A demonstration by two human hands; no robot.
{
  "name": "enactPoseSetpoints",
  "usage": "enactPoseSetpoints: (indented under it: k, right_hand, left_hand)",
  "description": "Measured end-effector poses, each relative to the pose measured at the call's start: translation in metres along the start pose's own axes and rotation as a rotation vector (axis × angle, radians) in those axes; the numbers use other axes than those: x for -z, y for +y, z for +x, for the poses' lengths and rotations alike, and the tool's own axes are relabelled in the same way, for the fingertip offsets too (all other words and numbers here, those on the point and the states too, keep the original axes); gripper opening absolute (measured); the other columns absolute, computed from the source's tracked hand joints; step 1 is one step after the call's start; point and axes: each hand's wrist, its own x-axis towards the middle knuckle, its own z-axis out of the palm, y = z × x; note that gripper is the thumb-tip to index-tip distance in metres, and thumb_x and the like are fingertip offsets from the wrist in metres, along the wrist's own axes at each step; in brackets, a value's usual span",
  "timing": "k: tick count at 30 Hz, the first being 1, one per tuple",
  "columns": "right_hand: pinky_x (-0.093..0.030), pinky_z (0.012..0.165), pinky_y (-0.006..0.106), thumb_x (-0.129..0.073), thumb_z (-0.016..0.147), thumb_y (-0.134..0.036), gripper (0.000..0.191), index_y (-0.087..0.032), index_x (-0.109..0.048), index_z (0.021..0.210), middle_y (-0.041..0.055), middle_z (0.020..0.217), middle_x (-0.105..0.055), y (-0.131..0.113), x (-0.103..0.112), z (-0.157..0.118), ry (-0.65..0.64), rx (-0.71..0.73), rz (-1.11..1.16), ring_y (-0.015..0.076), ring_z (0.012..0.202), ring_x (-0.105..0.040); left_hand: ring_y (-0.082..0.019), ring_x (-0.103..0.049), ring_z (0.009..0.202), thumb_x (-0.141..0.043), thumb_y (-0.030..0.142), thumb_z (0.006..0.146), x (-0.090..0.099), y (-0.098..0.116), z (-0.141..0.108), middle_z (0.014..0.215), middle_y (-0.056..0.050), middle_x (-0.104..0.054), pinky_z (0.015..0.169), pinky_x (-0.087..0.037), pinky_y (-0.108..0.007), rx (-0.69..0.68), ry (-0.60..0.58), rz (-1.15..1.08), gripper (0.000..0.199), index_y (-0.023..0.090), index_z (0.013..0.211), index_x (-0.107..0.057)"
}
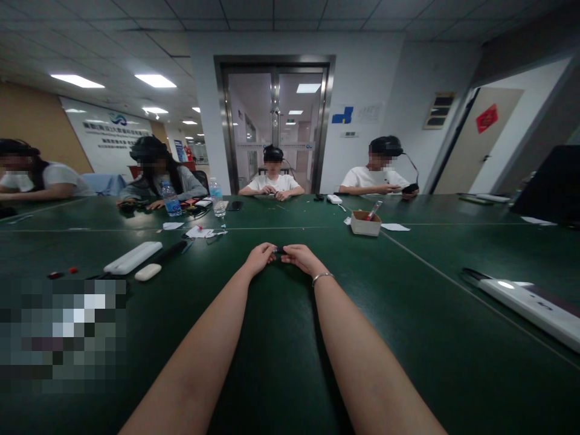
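Observation:
Both my arms reach forward over the green table [278,338], and my hands meet just above its surface. Between them is a small black object with a shiny end [280,250]; it is too small and too covered by fingers to tell its kind. My left hand [260,258] is closed, thumb and fingers pinching the object's shiny end. From the other side my right hand [302,258], with a silver bracelet [322,277] at the wrist, pinches the dark end.
Left of my arms lie a white case [133,258], a cream oval object [148,272] and a long dark item [167,256]. A small cardboard box [365,225], water bottles [171,199] and papers [199,232] stand farther off. A white device [534,305] is at right. Several people sit opposite.

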Motion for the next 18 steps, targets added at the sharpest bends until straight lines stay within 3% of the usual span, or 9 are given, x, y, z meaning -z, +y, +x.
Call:
enactPoseSetpoints:
  k: [6, 14, 18]
  right_hand:
    - [-0.056, 0.058, 0.022, -0.063, 0.075, -0.006, 0.005, -0.006, -0.061, 0.071, 0.0051, 0.062, -0.061, 0.0009, 0.0002, 0.0012, 0.014, -0.005, 0.006, 0.0110, 0.054, -0.062]
    - [-0.056, 0.059, 0.023, -0.061, 0.076, -0.005, 0.008, -0.006, -0.061, 0.069, 0.0046, 0.060, -0.060, -0.0011, -0.0012, -0.0012, -0.002, -0.010, 0.010, 0.0108, 0.054, -0.061]
    - [-0.055, 0.060, 0.023, -0.062, 0.076, -0.006, 0.006, -0.006, -0.061, 0.069, 0.0049, 0.062, -0.061, -0.0015, -0.0014, -0.0014, 0.002, -0.011, 0.007, 0.0106, 0.055, -0.061]
  left_hand:
    - [-0.010, -0.055, 0.068, -0.064, 0.026, 0.069, 0.0007, 0.0047, -0.0038, 0.091, -0.006, -0.059, 0.056, -0.045, -0.021, -0.024, 0.056, -0.007, 0.034, 0.017, 0.102, -0.059]
    - [-0.008, -0.052, 0.058, -0.057, 0.032, 0.075, 0.0002, 0.0097, -0.0044, 0.069, -0.001, -0.058, 0.057, -0.043, -0.022, 0.026, 0.047, -0.060, 0.028, 0.014, 0.096, -0.059]
    - [-0.008, -0.052, 0.059, -0.055, 0.031, 0.077, -0.0008, 0.0096, -0.0039, 0.074, -0.003, -0.059, 0.056, -0.044, -0.022, 0.042, 0.050, -0.050, 0.025, 0.014, 0.095, -0.059]
